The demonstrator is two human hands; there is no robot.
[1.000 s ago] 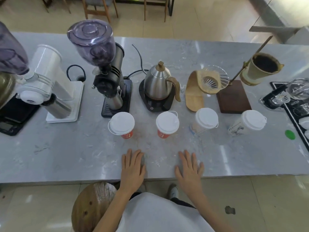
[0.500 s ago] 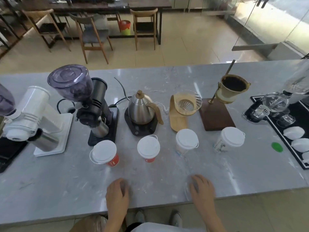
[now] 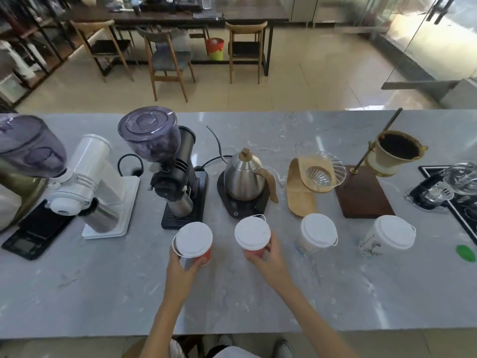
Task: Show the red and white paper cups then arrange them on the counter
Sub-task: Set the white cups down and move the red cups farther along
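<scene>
Four lidded paper cups stand in a row on the grey marble counter (image 3: 258, 301). My left hand (image 3: 182, 267) is wrapped around the left red cup (image 3: 193, 240). My right hand (image 3: 265, 257) grips the second red cup (image 3: 253, 235) from the near side. To the right stand a plain white cup (image 3: 318, 232) and a white cup with green print (image 3: 387, 235), both untouched. All the cups carry white lids and sit upright.
Behind the cups stand a white grinder (image 3: 90, 182), a black grinder (image 3: 167, 161), a steel kettle (image 3: 245, 177) on a black base, a glass dripper (image 3: 320, 171) on a wooden holder and a filter stand (image 3: 387, 156). A black tray (image 3: 459, 202) is at right.
Both hands have left the counter's near edge and reached forward to close around the two red cups. The camera has tilted up, showing more of the room.
</scene>
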